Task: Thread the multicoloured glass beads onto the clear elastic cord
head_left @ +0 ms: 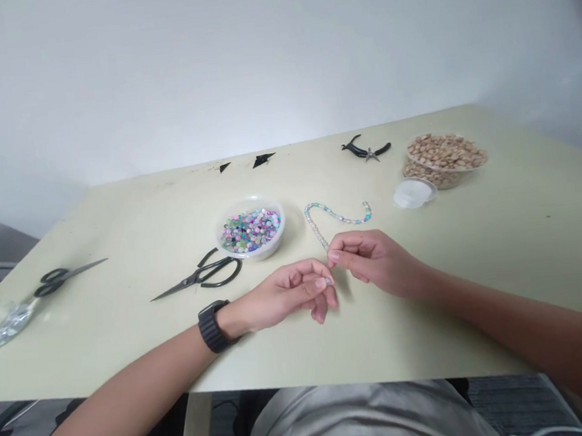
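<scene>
My left hand [298, 290] pinches a small pale bead [327, 281] between thumb and forefinger, its other fingers loosely curled. Just right of it, my right hand [371, 261] is closed in a pinch at the near end of a beaded string [329, 208]. The string's beads are clear, pale and turquoise; it curves away over the table and bends back to the right. The thread's tip between the two hands is too fine to make out. Behind my left hand stands a white bowl [279, 245] of mixed coloured beads [250, 229].
Black-handled scissors [200, 274] lie against the bowl, and another pair [60, 275] lies farther left beside clear plastic [6, 328]. Pliers [367, 149] and black scraps [263, 159] lie at the back. A tub of tan pieces [443, 157] and a small white lid-like disc [414, 193] stand right.
</scene>
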The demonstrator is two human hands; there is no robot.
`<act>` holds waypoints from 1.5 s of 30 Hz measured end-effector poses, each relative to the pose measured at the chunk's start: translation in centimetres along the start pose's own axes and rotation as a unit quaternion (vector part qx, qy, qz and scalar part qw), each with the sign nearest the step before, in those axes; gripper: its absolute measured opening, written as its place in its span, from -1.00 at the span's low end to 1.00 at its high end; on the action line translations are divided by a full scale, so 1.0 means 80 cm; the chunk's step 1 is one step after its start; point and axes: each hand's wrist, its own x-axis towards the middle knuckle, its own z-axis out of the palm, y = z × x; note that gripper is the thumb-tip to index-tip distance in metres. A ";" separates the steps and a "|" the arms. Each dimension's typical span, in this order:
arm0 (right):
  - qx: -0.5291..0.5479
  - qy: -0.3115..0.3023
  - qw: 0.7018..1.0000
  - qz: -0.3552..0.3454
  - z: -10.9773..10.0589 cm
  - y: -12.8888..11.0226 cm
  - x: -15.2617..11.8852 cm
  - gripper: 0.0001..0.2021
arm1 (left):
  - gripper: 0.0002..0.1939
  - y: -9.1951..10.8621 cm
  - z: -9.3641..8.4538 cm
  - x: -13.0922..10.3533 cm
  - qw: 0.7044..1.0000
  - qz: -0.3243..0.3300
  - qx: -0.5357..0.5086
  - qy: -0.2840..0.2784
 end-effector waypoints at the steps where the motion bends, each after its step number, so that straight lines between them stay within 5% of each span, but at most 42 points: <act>1: -0.003 0.003 1.000 -0.001 0.000 0.000 0.000 -0.71 | -0.71 -0.002 -0.001 0.001 1.000 0.012 0.000 0.012; 8: -0.011 -0.001 1.000 -0.024 0.001 0.003 0.000 -0.73 | -0.67 -0.005 -0.007 0.009 0.991 0.057 -0.001 0.124; 20: -0.108 0.023 0.988 -0.103 0.010 0.005 -0.001 -0.74 | -0.70 -0.013 -0.012 0.011 0.982 0.070 -0.009 0.177; 45: -0.148 0.021 0.982 -0.112 0.012 0.004 -0.005 -0.75 | -0.70 -0.012 -0.008 0.009 0.979 0.070 0.020 0.191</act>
